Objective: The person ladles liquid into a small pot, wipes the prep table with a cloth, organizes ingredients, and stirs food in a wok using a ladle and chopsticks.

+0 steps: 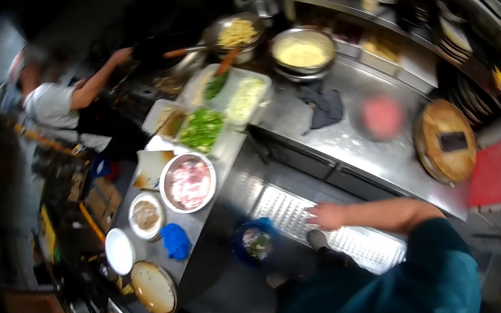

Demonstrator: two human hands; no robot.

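Observation:
My right hand [327, 217] reaches forward at the end of a bare forearm and teal sleeve. Its fingers look loosely spread, a little blurred, with nothing seen in them. It hangs over the perforated metal floor plate [285, 213], to the right of a blue-lined bin [238, 249] with some green and pale scraps inside. On the steel counter nearby, a blurred pink-red item [382, 117] and a crumpled dark cloth [325, 106] lie apart from the hand. My left hand is outside the picture.
A round wooden chopping block [431, 149] carries a dark flat piece, beside a red cutting board [500, 171]. At left stand a bowl of raw meat [167, 195], containers of chopped greens [202, 130] and a blue cloth [176, 241]. Another person [52, 105] works at the stove.

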